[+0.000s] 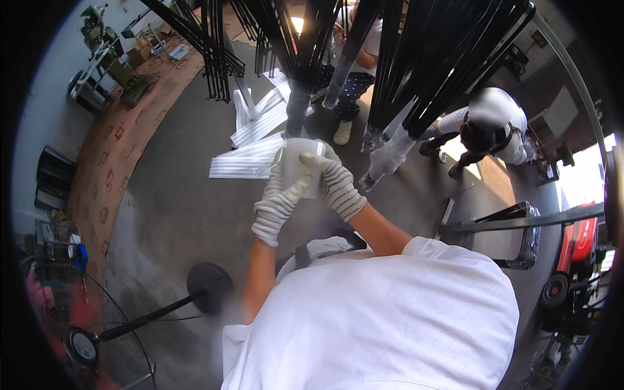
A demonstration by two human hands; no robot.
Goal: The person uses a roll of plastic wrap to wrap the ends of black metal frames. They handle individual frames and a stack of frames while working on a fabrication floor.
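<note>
Film [294,160] sits clamped by left hand [281,198] and right hand [339,184]; red machine [585,239] bears markings.

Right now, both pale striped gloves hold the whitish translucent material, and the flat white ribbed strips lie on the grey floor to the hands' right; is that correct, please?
Only the side is wrong: the head view shows the flat white ribbed strips on the grey floor ahead and left of the left hand.
</note>
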